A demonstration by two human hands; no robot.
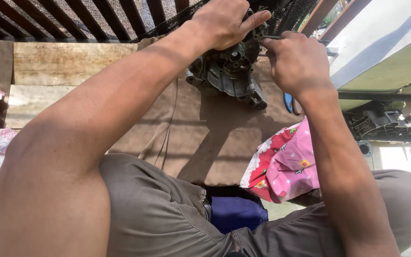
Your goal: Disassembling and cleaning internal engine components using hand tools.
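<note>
- Head view: the left hand point(227, 21) is spread over the top of a grimy grey cast-metal engine casing point(231, 71), its fingers curled onto the casing to steady it.
- The casing stands on a brown cloth point(200, 138) laid over the worktop, just ahead of the person's knees.
- The right hand point(296, 59) is pinched shut around a thin dark metal tool shank point(268, 37) that meets the casing's upper right edge.
- It looks like a fastener is being worked; the next move likely calls for a firm brace and a straight, controlled turn.
- A pink spotted rag point(284, 164) lies beside the right forearm.
</note>
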